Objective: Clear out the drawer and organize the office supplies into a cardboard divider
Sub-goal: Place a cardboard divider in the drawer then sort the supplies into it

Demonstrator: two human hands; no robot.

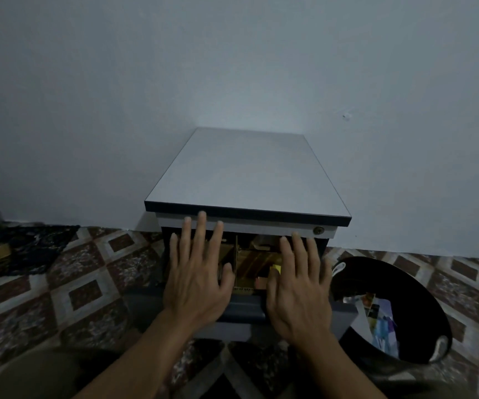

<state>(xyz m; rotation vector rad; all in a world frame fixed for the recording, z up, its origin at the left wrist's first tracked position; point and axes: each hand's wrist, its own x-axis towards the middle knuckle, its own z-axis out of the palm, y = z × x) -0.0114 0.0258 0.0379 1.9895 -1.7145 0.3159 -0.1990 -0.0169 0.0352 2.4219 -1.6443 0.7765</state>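
Two hands are held flat over the one open drawer (232, 329), the left hand (198, 283) and the right hand (298, 286) side by side but apart, fingers straight, nothing gripped. Within the drawer, pulled toward the person, one brown cardboard divider (236, 254) is seen, its upright wall running near to far, with one small yellow item (275, 267) beside it. Beyond, the grey-topped cabinet (246, 174) is backed against the wall (232, 67).

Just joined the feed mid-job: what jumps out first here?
The left hand and right hand are spread flat over the open drawer of a small white-topped cabinet at centre. Between them shows a cardboard divider. A black bin holding papers stands on the floor right of the cabinet.
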